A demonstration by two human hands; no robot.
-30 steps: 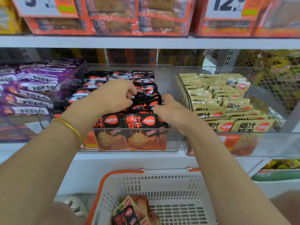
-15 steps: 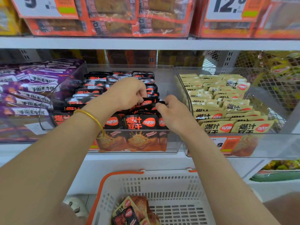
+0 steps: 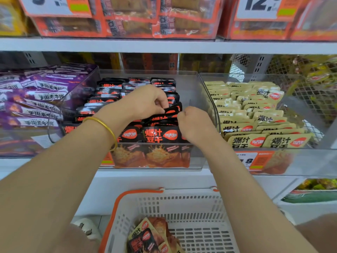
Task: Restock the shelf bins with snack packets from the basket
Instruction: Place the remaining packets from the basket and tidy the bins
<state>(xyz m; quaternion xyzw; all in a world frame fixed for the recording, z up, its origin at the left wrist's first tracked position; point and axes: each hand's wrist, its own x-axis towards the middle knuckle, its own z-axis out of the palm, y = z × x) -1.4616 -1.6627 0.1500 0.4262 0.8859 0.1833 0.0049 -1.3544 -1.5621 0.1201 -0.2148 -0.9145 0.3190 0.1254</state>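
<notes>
Shop shelf (image 3: 164, 46), middle clear bin (image 3: 193, 88): your left hand (image 3: 145, 103) and right hand (image 3: 195, 123), fingers curled, pinch opposite ends of a black packet (image 3: 173, 110) over the bin's front rows, presumably to slot it in upright; spare packets (image 3: 145, 238) lie in the basket (image 3: 182, 198) below the bin.

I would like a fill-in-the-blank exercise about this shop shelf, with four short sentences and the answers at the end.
1. The left hand and the right hand hold a packet over the middle bin; the packet is mostly ____.
2. The gold bangle sits on the ____ wrist.
3. The white basket has an ____ rim.
4. The leftmost packets are ____.

Answers: black; left; orange; purple.
</notes>
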